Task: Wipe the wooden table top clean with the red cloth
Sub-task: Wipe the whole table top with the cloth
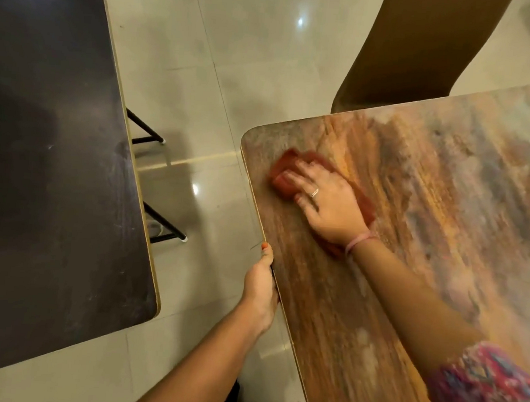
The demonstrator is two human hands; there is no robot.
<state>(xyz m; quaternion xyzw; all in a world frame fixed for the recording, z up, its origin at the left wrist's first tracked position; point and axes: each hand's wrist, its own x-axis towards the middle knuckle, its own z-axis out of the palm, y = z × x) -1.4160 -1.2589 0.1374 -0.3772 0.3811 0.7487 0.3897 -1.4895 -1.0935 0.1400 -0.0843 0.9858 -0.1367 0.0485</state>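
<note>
While the left hand [260,283] grips the near edge of the worn brown wooden desk [415,212], the right hand [327,202] presses flat, fingers spread, on the crumpled red cloth [286,174] near the desk's rounded corner.

A red cloth [286,177] lies flat on the wooden table top [416,197].

The rounded-cornered brown wooden table top [362,272] shows streaky grain with a dull sheen (paler, hazy patches toward its far side), the rust-red cloth [286,180] on it looks soft and matt, the neighbouring black table top [54,168] is matt and scuffed, and the pale floor tiles [204,69] are glossy.
</note>
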